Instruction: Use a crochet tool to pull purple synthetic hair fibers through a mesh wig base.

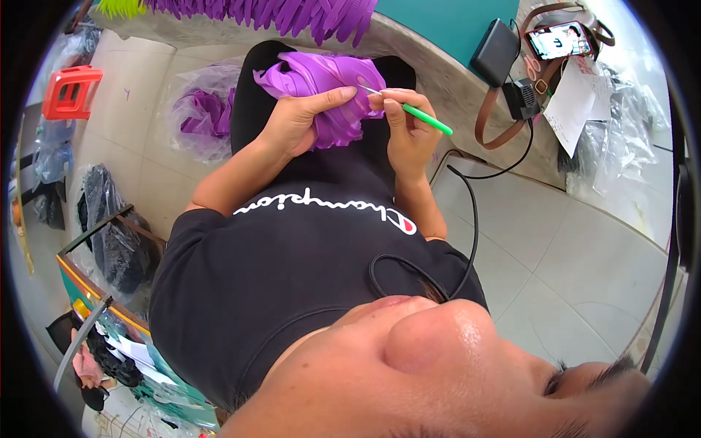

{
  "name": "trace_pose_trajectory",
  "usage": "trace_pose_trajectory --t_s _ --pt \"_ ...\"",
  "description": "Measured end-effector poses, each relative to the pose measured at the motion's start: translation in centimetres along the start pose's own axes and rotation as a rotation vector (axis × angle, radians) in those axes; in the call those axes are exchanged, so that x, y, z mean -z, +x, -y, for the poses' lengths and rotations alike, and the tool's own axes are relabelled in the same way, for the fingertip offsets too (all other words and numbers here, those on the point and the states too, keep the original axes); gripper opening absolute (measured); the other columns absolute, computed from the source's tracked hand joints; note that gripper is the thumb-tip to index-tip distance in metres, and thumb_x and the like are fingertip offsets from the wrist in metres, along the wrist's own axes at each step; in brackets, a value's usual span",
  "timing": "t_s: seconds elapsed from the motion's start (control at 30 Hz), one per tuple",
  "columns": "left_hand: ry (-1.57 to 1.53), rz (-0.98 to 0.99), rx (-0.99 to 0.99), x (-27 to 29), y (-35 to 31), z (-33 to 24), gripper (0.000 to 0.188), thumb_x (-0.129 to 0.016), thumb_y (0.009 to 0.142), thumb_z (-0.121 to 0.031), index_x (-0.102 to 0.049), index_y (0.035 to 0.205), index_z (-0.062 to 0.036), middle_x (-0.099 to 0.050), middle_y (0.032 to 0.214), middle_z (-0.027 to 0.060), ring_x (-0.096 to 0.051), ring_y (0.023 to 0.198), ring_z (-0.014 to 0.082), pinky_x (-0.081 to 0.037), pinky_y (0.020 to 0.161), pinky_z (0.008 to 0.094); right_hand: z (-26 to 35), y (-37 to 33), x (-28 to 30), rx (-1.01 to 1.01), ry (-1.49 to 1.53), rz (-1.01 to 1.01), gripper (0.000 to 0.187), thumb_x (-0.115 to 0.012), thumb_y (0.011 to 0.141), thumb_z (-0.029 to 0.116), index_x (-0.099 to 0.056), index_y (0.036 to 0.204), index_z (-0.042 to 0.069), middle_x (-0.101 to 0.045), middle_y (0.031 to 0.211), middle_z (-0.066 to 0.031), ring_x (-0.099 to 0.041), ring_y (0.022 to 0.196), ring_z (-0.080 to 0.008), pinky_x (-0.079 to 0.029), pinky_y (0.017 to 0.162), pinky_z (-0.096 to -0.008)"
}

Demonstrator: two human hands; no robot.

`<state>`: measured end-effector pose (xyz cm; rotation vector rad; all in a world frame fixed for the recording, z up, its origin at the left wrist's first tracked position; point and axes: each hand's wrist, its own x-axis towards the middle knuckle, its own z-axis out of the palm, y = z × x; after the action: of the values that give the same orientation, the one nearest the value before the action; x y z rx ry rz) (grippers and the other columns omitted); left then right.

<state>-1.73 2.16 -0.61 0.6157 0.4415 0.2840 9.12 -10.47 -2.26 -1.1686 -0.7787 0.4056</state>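
Note:
On my lap lies a bundle of glossy purple, rubbery-looking pieces (325, 77). My left hand (299, 120) is closed on its near left side, thumb stretched over the top and the other fingers mostly hidden beneath. My right hand (409, 131) pinches a slim tool with a green handle (431, 120) and a thin metal tip. That tip points left, close to my left thumb and over the purple pieces. Whether it touches them I cannot tell.
A green-topped table (431, 22) ahead carries a row of purple strips (292, 14). To the right are a black box (496, 51), a lit phone (561, 40), a brown strap (488, 120) and papers (573, 102). A red stool (71, 93) and bagged purple pieces (204, 113) sit left.

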Motion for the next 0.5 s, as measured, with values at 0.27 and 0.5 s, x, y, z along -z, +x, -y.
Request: trace_pose_trajectory --t_s 0.27,0.5 --pt "-0.004 0.015 -0.056 0.6 0.1 0.5 0.025 -0.062 0.086 -0.003 -0.057 0.111 -0.0008 -0.063 0.105 0.0093 -0.063 0.097 0.0193 -0.051 0.087 0.0342 -0.4 0.0 -0.2 -0.037 0.034 -0.027 0.013 -0.056 0.092 0.006 -0.056 0.099 -0.005 -0.065 0.089 -0.0142 -0.065 0.079 -0.0189 -0.053 0.074 -0.0294" --pt "0.19 -0.044 -0.225 0.8 0.4 1.5 0.026 -0.063 0.084 0.001 -0.06 0.11 -0.0004 -0.065 0.103 0.0085 -0.063 0.095 0.0173 -0.05 0.086 0.0316 -0.3 1.6 0.6 0.423 -0.628 -0.098 0.003 -0.065 0.084 0.001 -0.065 0.087 0.001 -0.066 0.081 -0.0102 -0.063 0.073 -0.0159 -0.048 0.063 -0.0228"
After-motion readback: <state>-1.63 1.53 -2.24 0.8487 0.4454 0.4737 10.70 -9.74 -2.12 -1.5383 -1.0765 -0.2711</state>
